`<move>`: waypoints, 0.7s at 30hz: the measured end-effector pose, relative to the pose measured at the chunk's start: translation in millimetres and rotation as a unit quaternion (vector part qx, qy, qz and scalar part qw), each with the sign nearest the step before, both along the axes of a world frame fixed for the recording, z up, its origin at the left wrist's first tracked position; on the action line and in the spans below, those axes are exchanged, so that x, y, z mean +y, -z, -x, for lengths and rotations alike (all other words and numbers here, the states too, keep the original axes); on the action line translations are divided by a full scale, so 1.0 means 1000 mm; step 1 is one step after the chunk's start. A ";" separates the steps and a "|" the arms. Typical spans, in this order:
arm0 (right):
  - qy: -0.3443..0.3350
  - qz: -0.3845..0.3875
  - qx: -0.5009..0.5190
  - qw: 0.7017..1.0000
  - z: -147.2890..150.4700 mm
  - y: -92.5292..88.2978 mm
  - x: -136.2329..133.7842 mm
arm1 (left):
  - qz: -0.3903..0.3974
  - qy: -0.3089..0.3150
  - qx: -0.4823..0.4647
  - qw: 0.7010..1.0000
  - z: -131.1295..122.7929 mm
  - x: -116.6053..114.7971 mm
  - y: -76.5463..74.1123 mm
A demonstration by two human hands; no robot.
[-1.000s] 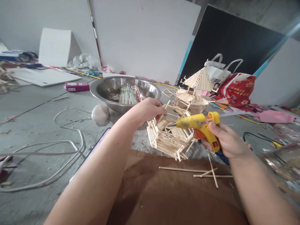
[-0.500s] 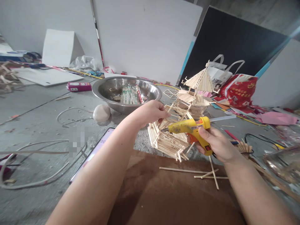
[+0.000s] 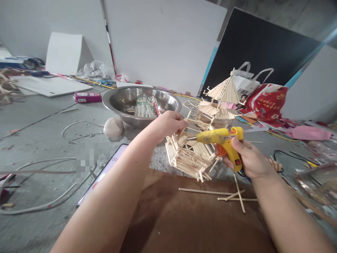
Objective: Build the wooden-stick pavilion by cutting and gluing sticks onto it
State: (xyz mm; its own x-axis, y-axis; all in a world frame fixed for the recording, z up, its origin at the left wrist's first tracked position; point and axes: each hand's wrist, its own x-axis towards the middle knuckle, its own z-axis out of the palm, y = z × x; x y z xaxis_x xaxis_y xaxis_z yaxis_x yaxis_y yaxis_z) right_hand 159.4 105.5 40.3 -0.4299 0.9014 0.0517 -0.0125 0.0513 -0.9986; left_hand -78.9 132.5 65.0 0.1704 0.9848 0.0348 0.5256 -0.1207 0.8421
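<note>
My left hand (image 3: pixel 168 124) is closed on the upper rim of a tilted, hexagonal frame of thin wooden sticks (image 3: pixel 191 154), which rests on the floor at the edge of a brown board (image 3: pixel 189 218). My right hand (image 3: pixel 246 158) grips a yellow hot glue gun (image 3: pixel 221 138) with an orange trigger. Its nozzle points left into the open top of the stick frame, close to my left fingers. Behind the frame stands a finished stick pagoda with a pointed roof (image 3: pixel 219 102).
Loose sticks (image 3: pixel 223 195) lie on the brown board. A steel bowl (image 3: pixel 116 100) holding packets of sticks sits behind, beside a pale ball (image 3: pixel 113 127). A phone (image 3: pixel 105 172) and white cable (image 3: pixel 52 168) lie left. Red and white bags (image 3: pixel 265 100) and clutter sit right.
The glue gun dipped left toward the frame half a second ago, then rose and drew back a little to the right. My left hand keeps its hold on the frame.
</note>
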 end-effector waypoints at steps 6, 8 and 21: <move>0.010 0.005 0.034 0.999 -0.018 -0.005 0.011 | 0.006 0.003 -0.030 1.000 0.000 -0.001 -0.002; -0.003 0.002 0.034 0.999 -0.023 -0.005 0.013 | 0.006 -0.004 -0.033 0.999 -0.001 -0.002 -0.004; -0.033 0.058 -0.025 0.997 -0.023 -0.002 0.010 | 0.011 -0.013 0.002 1.000 -0.001 -0.002 -0.004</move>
State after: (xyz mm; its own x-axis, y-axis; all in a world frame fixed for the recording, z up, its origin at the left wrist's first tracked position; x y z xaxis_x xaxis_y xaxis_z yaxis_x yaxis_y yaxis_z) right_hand 182.1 115.1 42.5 -0.4875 0.8700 -0.0743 0.0373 -0.0643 -0.9972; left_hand -78.1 130.4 68.6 0.1448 0.9894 0.0119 0.5318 -0.0880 0.8423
